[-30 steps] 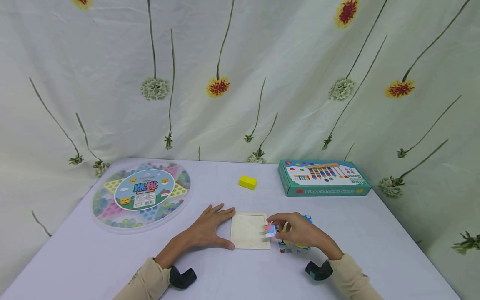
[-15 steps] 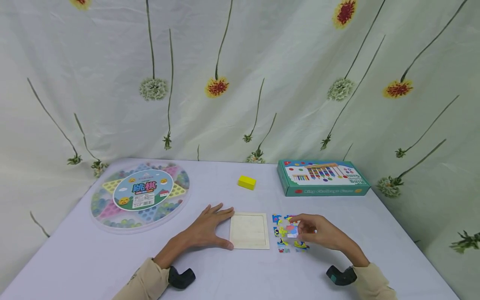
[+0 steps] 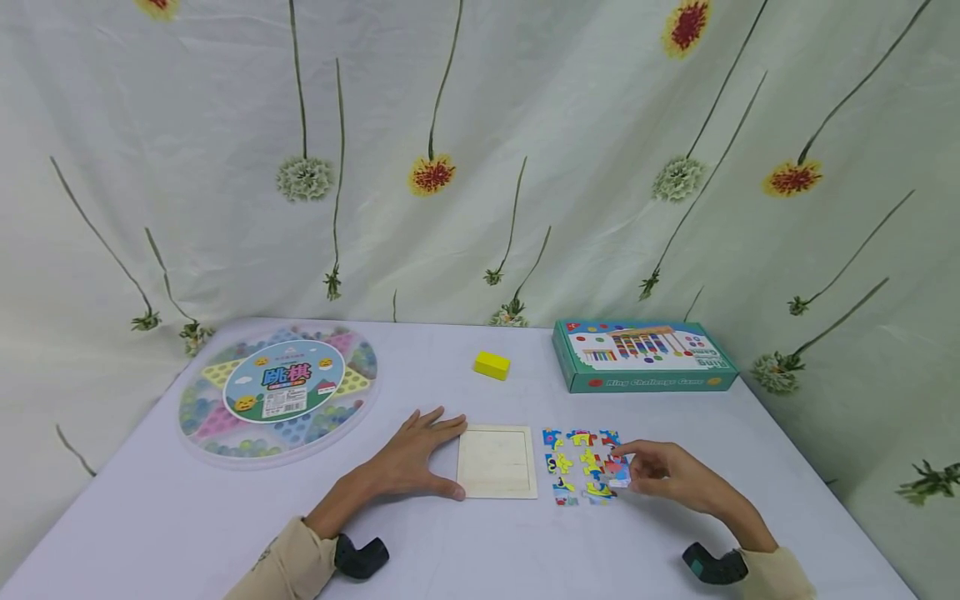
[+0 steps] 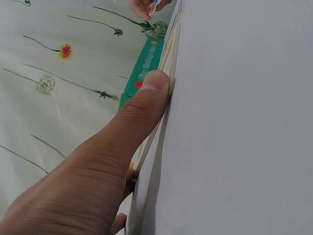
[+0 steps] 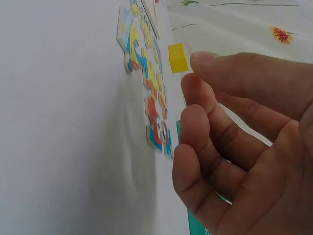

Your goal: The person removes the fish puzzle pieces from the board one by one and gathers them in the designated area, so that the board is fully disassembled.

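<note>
In the head view my left hand lies spread against the left side of a pale wooden puzzle tray. Its thumb touches the tray's edge in the left wrist view. My right hand hovers at the right end of several loose jigsaw pieces. Between its fingertips is a small pink, blue and white jigsaw piece. From the left wrist side, the right hand also appears with a coloured piece in its fingers. No held piece is visible at the right hand in the right wrist view.
A yellow block sits behind the tray. At the back right is a green ring game box. A round Chinese checkers set lies on the left of the white-covered table. Behind hangs a flowered curtain.
My right hand has moved rightward from the tray's right edge across the loose pieces, carrying the jigsaw piece and uncovering others. The left hand and tray keep their places.
</note>
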{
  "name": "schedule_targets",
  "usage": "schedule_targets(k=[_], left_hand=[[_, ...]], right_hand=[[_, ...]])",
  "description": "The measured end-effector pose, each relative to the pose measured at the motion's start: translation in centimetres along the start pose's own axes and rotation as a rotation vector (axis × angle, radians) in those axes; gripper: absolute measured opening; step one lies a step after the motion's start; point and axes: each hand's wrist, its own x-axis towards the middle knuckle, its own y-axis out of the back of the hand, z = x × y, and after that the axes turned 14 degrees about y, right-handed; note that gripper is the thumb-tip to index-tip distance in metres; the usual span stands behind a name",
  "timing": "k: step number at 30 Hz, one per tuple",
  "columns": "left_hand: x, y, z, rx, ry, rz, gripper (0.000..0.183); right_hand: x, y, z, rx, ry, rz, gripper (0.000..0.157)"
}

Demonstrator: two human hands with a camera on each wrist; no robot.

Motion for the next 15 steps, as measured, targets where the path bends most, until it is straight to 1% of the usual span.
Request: schedule_targets(k=[5, 11, 15], left_hand=[[0.0, 0.1, 0.1, -0.007, 0.003, -0.004, 0.104], [-0.1, 0.1, 0.1, -0.012, 0.002, -0.005, 0.103], [0.0, 0.0, 0.1, -0.016, -0.004, -0.005, 0.103]], right_hand=[[-0.9, 0.2, 0.8, 0.079, -0.009, -0.013, 0.04], [-1.6, 0.5, 1.6, 0.096, 0.011, -0.033, 0.039], [-1.9, 0.5, 1.7, 0.125, 0.012, -0.046, 0.038]])
